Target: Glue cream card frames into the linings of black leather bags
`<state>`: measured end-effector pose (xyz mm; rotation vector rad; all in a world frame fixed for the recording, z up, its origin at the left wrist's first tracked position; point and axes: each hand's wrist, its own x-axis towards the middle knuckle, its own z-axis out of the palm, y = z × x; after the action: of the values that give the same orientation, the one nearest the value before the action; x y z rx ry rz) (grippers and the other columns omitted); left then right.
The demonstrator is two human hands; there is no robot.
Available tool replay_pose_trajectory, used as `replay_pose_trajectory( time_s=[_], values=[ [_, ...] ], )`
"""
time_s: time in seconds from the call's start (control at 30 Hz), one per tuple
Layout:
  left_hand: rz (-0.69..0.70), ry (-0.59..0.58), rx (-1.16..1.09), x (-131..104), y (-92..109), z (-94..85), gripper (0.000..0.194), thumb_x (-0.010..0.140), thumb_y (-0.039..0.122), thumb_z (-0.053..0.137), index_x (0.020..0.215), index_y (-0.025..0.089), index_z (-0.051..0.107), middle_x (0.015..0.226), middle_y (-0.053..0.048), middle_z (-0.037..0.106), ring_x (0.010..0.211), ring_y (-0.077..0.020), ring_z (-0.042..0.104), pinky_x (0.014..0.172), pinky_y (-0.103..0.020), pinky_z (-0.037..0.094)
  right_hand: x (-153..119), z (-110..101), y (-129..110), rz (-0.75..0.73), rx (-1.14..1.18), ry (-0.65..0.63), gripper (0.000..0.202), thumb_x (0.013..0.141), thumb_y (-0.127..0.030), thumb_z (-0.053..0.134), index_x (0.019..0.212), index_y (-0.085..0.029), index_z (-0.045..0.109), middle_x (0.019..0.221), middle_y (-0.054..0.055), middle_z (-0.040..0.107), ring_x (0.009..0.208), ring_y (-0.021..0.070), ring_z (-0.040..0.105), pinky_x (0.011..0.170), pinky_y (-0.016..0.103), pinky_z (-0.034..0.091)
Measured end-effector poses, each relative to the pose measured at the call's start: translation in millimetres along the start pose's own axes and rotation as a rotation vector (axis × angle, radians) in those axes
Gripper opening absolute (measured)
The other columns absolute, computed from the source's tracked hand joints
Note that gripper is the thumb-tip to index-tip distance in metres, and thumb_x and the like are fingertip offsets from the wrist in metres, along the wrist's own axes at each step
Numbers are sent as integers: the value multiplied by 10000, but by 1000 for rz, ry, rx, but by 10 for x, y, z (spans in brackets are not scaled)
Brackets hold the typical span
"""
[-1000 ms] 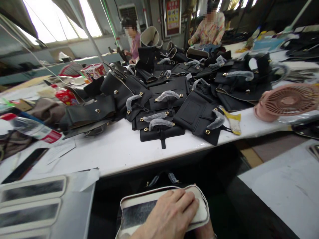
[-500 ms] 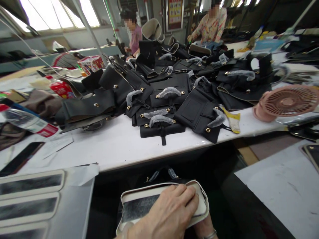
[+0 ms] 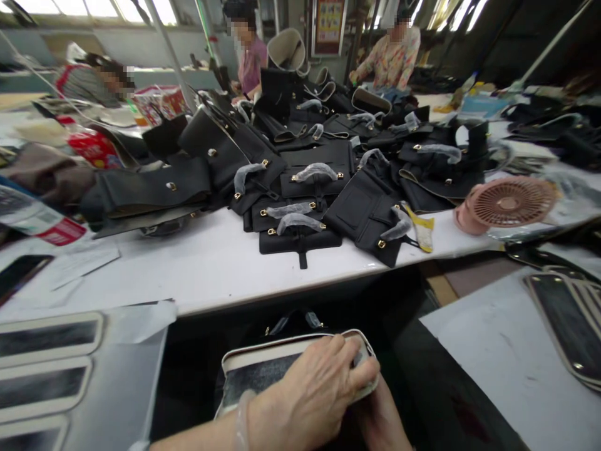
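Note:
A black handbag is turned so that its base (image 3: 256,374) faces up, with a pale raised rim and a dark panel set into it. Across the base's right end lies my left hand (image 3: 312,382), a pale bangle on its wrist. Its fingers are bent and pressed together over the panel and rim at that corner. My right hand (image 3: 375,404) holds the bag's right end from below; its fingers are mostly hidden by the rim and my left hand. Beyond the base, a plastic-wrapped handle (image 3: 295,321) with gold buckles shows.
A heap of black handbags (image 3: 314,169) covers the white table (image 3: 201,282). A pink fan (image 3: 509,203) stands at the right. Pale-rimmed base panels (image 3: 44,385) lie on the left board, others (image 3: 563,326) at the right. Several people are beyond the table.
My left hand's fingers have bent further over the base's right corner, and its forearm has swung lower across the view. The bag has shifted slightly left. A person at the back left has come into sight.

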<state>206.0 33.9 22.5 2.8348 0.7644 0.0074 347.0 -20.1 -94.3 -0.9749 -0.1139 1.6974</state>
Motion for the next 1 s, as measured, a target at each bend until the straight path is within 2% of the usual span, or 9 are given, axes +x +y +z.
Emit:
replay_pose_trajectory(
  time_s=[0.1, 0.17, 0.37, 0.57, 0.73, 1.0],
  values=[
    [5, 0, -34, -14, -17, -39, 294, 888, 169, 541, 1179, 172, 502, 1088, -69, 562, 1021, -224, 518, 846, -335, 440, -106, 63, -67, -8, 18, 135, 460, 665, -560, 838, 1003, -258, 757, 976, -2, 732, 933, 204, 644, 863, 309, 520],
    [15, 5, -62, -40, -28, -74, 336, 890, 160, 547, 1219, 189, 481, 1135, -64, 554, 1038, -216, 512, 865, -323, 439, -131, 69, -91, 8, 47, 198, 481, 622, -524, 879, 1002, -253, 761, 1028, -3, 735, 997, 205, 640, 883, 291, 511],
    [50, 28, 12, -42, -51, -119, 408, 883, 172, 556, 1276, 132, 454, 1219, -102, 535, 1065, -244, 490, 908, -359, 435, -117, 34, -115, 77, 52, 92, 408, 814, -539, 728, 1058, -213, 744, 1045, 47, 734, 1023, 247, 644, 921, 369, 496],
    [66, 45, -53, -26, -83, -91, 350, 904, 176, 531, 1246, 142, 467, 1182, -91, 544, 1044, -232, 490, 899, -352, 442, -117, 50, -154, 122, 69, 66, 383, 842, -542, 696, 1048, -222, 738, 993, 47, 738, 997, 249, 651, 905, 393, 499],
    [54, 74, -86, -43, -97, -2, 353, 900, 174, 537, 1245, 157, 465, 1227, -92, 531, 1077, -234, 485, 926, -360, 432, -76, 58, -191, 108, 140, 40, 330, 823, -473, 739, 1002, -195, 752, 985, 59, 738, 1012, 249, 647, 929, 403, 497],
    [63, 77, -93, -20, -113, -14, 346, 897, 201, 563, 1230, 153, 483, 1229, -89, 538, 1074, -241, 485, 904, -364, 438, -28, 57, -191, 57, 136, 85, 362, 799, -440, 767, 1051, -181, 743, 1029, 71, 736, 1083, 259, 627, 966, 416, 496]
  ],
)
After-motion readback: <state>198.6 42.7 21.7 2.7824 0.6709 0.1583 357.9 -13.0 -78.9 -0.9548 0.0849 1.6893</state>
